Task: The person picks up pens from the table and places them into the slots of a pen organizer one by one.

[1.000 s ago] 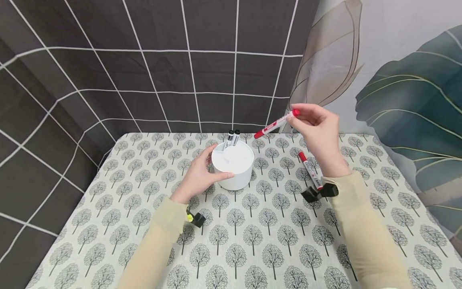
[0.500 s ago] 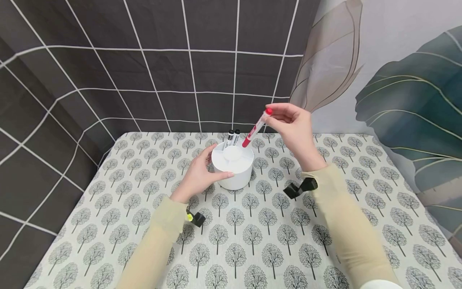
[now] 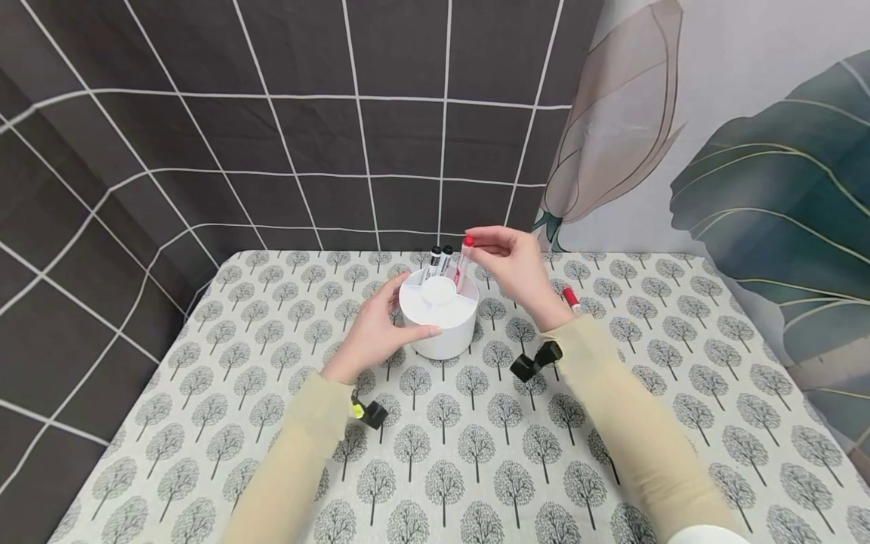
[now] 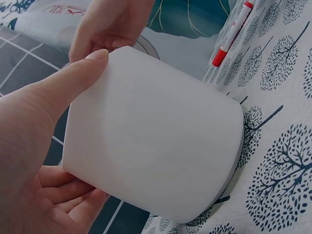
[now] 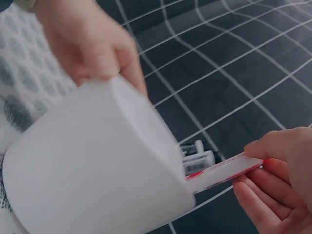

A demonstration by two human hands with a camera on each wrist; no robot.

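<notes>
A round white pen holder (image 3: 445, 336) with inner dividers stands on the table. My left hand (image 3: 372, 326) grips its left side, thumb along the front and fingers curled round behind. My right hand (image 3: 513, 268) pinches a red-and-white marker (image 3: 464, 261) by its upper end. The marker's lower end is inside the holder's back right compartment, hidden by the wall in the right wrist view. Two markers with black ends (image 3: 440, 261) stand upright in the back compartment, just left of the red one.
Another red-and-white marker (image 3: 572, 298) lies on the table, partly covered by the right forearm; the left wrist view shows more of this marker (image 4: 233, 34). A tree-print cloth (image 3: 442, 453) covers the table. A dark gridded curtain (image 3: 285, 136) hangs behind.
My right hand has moved left and down, turning the red marker from slanted to nearly upright and lowering its end into the holder. The left hand and holder have stayed in place.
</notes>
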